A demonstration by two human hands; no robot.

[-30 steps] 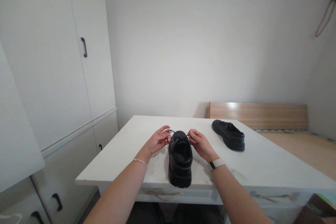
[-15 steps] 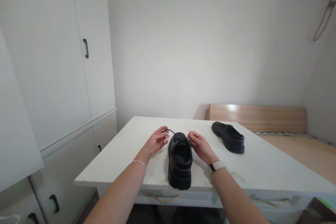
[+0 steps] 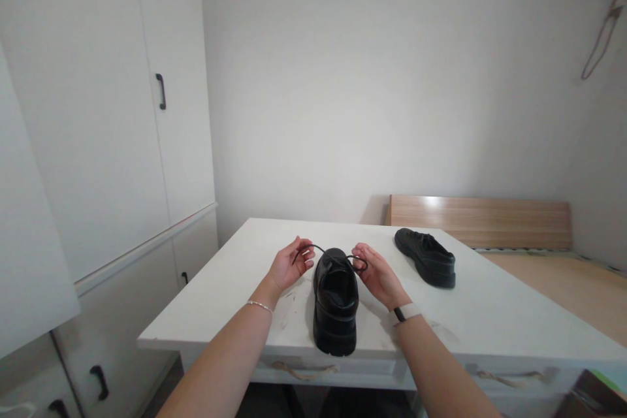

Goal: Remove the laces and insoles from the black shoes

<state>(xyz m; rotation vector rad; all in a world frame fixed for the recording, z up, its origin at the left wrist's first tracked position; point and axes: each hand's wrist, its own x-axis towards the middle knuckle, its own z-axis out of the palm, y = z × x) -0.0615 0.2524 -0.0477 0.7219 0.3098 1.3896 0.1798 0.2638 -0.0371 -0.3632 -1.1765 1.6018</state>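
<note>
Two black leather shoes on the white tabletop [image 3: 230,287]: the near shoe [image 3: 336,304] stands between both hands, the far shoe [image 3: 425,256] well apart to the right. Left hand [image 3: 288,266] and right hand [image 3: 376,273] each pinch its thin black lace [image 3: 313,247]

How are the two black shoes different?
The near shoe shows its heel to the camera; the far shoe is turned slantwise, its side showing. The near shoe sits between the left hand and right hand, which hold its lace; nobody touches the far shoe. Both are black, thick-soled and stand on the white table.
</note>
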